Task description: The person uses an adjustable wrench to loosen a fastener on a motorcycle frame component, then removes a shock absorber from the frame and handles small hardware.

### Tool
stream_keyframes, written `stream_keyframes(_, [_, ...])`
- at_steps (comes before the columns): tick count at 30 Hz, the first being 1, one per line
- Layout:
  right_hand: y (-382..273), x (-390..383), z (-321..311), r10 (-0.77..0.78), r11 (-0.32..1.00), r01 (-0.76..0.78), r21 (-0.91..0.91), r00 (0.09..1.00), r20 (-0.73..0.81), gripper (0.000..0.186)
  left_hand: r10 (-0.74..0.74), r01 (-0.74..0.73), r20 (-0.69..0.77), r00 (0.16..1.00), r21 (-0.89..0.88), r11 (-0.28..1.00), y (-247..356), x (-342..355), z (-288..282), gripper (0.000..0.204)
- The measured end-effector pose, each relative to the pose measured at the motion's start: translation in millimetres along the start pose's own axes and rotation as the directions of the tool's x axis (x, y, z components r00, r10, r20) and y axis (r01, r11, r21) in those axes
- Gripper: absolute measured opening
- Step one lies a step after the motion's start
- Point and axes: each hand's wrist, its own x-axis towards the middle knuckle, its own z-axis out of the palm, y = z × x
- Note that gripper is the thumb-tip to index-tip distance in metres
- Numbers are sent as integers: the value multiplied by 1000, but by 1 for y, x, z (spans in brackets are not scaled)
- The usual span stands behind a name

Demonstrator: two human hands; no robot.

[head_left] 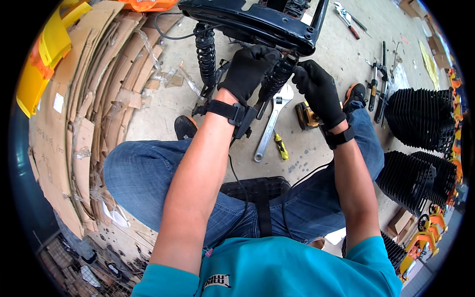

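Note:
Both hands wear black gloves. My left hand [250, 69] is curled beside the upper end of a black coil-spring shock absorber [273, 79] under a black metal frame [242, 12]; what its fingers hold is hidden. My right hand [316, 84] is on the other side of that shock, fingertips bent together at its top mount [292, 58]; anything between them is too small to make out. A second shock [205, 52] hangs at the left. Below lie a large adjustable wrench [267, 128], a yellow-black screwdriver [281, 147] and a yellow cordless drill [309, 115].
Flattened cardboard [74, 138] is piled at my left, beside yellow plastic panels [39, 69]. Stacks of black ribbed plastic parts [418, 119] stand at my right, near orange-and-yellow items [425, 237]. More hand tools [376, 84] lie on the concrete floor at upper right. My bent legs frame the work.

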Motion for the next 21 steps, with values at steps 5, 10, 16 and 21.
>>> stream_keyframes(5, [7, 3, 1, 117, 959, -135, 250, 989, 86, 27, 21, -20, -7, 1000, 174, 984, -1, 1, 1, 20])
stream_keyframes(10, [-14, -1, 2, 209, 877, -277, 394, 956, 207, 30, 168, -158, -28, 985, 214, 964, -10, 7, -2, 30])
stream_keyframes(16, [-1, 3, -2, 416, 568, -541, 620, 839, 351, 34, 128, -131, 61, 990, 50, 990, -3, 2, -2, 20])
stream_keyframes(21, [-2, 2, 8, 230, 832, -273, 482, 962, 147, 31, -44, 53, 181, 983, -43, 998, 0, 5, -10, 18])
